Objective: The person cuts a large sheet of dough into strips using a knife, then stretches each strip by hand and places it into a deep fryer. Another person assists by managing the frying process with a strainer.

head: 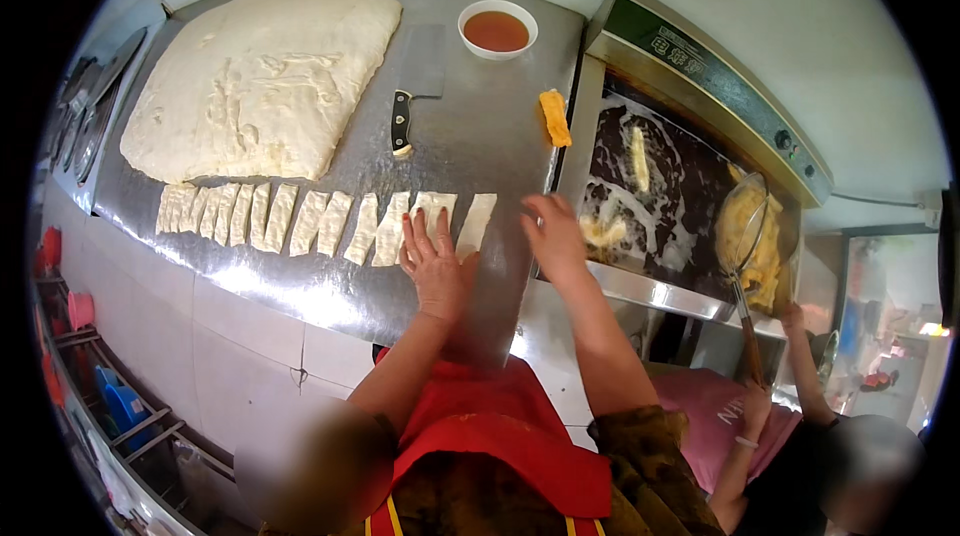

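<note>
My left hand (435,266) lies spread on a dough strip (437,203) near the right end of a row of strips on the steel table (480,153). One more dough strip (478,221) lies just right of it. My right hand (553,232) is raised past the table's right edge, beside the fryer, fingers apart and blurred, with nothing seen in it. A large slab of dough (255,78) covers the table's back left. A cleaver (412,86) lies right of the slab, and a white bowl of reddish-brown liquid (496,30) stands at the back.
An electric deep fryer (712,86) adjoins the table, pale dough (640,159) floating in its dark oil. At right, a co-worker's hand (756,405) holds a wire skimmer (750,225) over fried pieces (765,273). An orange-yellow item (555,118) lies at the table's right edge.
</note>
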Available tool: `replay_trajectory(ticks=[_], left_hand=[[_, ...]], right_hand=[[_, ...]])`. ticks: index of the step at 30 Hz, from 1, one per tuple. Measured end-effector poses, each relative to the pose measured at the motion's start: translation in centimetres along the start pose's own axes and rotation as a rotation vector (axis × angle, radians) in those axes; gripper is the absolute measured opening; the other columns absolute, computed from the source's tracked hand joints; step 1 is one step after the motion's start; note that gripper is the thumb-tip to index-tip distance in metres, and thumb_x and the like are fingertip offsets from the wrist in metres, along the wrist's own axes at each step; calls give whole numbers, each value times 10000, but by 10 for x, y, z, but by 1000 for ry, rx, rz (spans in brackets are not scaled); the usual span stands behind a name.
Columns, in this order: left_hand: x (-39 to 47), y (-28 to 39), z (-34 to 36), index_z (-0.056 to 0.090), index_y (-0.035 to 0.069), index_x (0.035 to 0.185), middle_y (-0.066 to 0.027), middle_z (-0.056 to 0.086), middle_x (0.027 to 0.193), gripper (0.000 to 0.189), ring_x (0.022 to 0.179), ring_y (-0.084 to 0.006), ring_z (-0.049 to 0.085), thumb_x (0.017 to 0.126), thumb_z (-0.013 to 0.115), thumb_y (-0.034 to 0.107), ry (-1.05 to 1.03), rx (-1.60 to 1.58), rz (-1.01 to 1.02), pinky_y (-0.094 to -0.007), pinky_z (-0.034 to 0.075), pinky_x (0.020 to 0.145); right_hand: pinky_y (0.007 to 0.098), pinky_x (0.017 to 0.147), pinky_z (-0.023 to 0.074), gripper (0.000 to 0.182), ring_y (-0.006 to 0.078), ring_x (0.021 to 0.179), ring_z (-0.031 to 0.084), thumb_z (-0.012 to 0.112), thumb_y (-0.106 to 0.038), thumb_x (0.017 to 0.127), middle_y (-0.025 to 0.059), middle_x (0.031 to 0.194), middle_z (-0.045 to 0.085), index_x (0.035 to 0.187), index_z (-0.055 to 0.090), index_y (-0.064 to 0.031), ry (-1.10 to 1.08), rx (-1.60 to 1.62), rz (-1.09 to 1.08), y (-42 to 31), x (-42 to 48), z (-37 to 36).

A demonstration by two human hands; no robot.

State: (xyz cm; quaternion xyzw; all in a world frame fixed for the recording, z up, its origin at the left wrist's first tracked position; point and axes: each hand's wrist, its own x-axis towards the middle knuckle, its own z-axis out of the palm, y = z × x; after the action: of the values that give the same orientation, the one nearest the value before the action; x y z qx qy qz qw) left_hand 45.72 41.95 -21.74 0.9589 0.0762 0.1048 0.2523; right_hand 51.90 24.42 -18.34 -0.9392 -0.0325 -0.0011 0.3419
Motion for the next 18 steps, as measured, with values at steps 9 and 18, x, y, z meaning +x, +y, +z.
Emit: replay_trajectory(ticks=[9,18], left_hand=[[3,-27,2,513,177,1220,-146,263,1494,632,1431,-361,142,665,807,250,-3,-38,-39,-569,164,1083],[17,-19,-7,650,148,812,-84,590,1201,168,1231,-371,470,674,743,121,107,-187,315,-534,336,979]], right_hand=[[384,748,501,247,264,864,607,731,-100,735,106,893,604,934,601,-36,-279,-143,-110,-17,60,64],[223,528,412,174,79,607,547,735,-31,775,-1,733,590,879,598,-63,250,733,432,61,-6,-137]])
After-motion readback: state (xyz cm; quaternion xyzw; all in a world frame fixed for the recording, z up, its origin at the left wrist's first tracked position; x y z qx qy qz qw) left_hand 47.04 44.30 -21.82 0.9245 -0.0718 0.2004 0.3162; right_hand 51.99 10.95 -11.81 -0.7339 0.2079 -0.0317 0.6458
